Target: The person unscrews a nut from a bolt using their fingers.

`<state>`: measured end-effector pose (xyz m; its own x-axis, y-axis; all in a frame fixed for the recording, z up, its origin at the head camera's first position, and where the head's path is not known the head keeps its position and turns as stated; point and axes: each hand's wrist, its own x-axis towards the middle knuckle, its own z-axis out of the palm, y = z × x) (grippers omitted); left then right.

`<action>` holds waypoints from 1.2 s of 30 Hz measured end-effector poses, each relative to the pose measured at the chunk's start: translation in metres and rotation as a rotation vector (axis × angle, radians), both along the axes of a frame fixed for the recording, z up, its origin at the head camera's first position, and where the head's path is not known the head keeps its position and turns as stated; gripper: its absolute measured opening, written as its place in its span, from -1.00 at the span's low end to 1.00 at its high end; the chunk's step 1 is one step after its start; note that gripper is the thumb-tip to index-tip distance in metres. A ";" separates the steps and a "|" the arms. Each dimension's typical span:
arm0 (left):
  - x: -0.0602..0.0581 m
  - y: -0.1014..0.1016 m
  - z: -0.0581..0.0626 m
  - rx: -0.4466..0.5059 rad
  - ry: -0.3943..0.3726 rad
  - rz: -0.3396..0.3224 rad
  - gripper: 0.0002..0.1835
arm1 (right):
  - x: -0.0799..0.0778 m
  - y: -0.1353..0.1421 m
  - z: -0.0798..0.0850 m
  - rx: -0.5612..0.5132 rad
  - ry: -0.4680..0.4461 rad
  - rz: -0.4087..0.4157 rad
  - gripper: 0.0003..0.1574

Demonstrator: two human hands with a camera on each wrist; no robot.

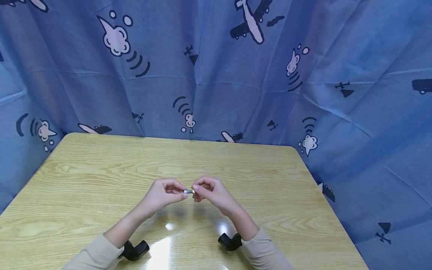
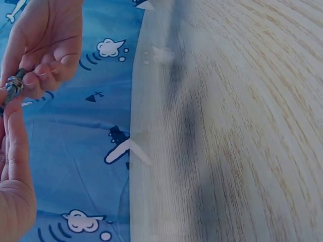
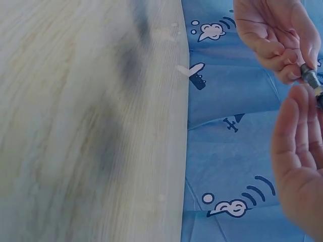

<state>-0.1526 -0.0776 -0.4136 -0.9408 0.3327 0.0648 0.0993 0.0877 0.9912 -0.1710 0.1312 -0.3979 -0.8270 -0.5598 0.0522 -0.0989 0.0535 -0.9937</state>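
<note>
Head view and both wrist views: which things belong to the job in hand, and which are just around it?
In the job:
- threaded metal bolt, held between both hands
- nut on its shaft
- left hand and right hand, fingers at opposite ends

Just around it:
- wood-grain table
- blue airplane-print curtain
- black wrist-worn devices

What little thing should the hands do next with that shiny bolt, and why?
Perhaps the right hand should give the nut a small twist while the left hand steadies the bolt. The nut sits on the bolt's shaft close to the right hand, and the left hand pinches the bolt's other end.
</note>
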 end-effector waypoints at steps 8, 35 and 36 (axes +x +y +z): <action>0.000 0.000 0.001 -0.001 0.001 -0.003 -0.76 | 0.002 0.001 0.001 0.004 0.050 0.004 -0.66; 0.001 0.001 -0.001 0.007 0.011 -0.018 -0.76 | 0.004 0.002 0.000 0.018 0.041 0.026 -0.73; 0.001 0.001 -0.002 0.007 0.011 -0.018 -0.76 | 0.004 0.003 0.000 0.024 0.052 0.025 -0.71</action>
<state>-0.1512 -0.0767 -0.4152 -0.9338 0.3492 0.0781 0.1122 0.0785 0.9906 -0.1668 0.1337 -0.3982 -0.8092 -0.5820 0.0809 -0.1521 0.0745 -0.9856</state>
